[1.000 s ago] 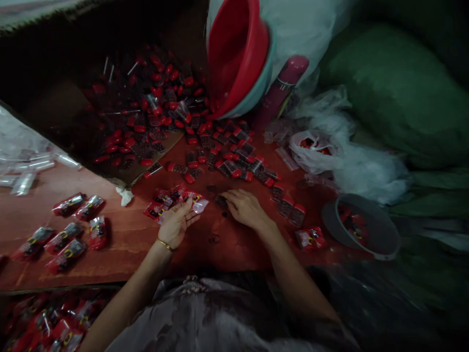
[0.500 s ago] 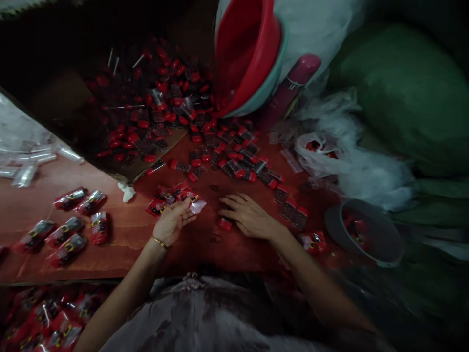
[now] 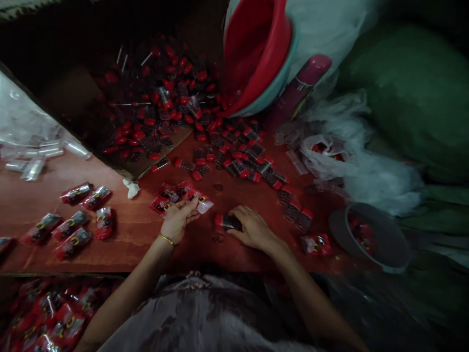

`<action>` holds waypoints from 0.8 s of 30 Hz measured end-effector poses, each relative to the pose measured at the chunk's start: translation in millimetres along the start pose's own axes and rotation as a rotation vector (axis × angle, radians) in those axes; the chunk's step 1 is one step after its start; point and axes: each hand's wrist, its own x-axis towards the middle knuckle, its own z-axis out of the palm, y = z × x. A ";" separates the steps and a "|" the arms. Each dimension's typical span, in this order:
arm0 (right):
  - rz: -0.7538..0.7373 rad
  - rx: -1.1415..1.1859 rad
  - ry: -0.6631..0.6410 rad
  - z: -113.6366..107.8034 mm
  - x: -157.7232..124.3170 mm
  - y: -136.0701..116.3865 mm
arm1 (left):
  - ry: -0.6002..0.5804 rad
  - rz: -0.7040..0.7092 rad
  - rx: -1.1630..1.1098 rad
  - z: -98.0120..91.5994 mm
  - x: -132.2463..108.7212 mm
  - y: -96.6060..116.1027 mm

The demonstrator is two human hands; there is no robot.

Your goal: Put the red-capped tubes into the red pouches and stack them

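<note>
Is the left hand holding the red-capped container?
No, the left hand holds a red wrapper; the right hand has the container.

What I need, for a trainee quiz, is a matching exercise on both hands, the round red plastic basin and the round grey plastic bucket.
1. Left hand
2. Right hand
3. Round red plastic basin
4. Round grey plastic bucket

A. Nested in a pale-blue plastic basin
B. Pinching a red printed plastic packet
C. Rightmost of the four, red items inside
D. Gripping a dark red-capped cylindrical bottle

1-B, 2-D, 3-A, 4-C
</note>
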 end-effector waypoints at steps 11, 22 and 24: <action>-0.051 0.252 0.341 -4.2 -25.3 -24.4 | -0.020 0.066 0.085 3.3 -1.6 -0.9; -0.056 0.358 0.350 0.3 -12.6 -32.9 | -0.167 0.261 0.298 -1.0 -6.5 -2.8; -0.049 0.385 0.359 1.0 -12.1 -35.3 | -0.168 0.273 0.278 0.8 -7.2 -3.2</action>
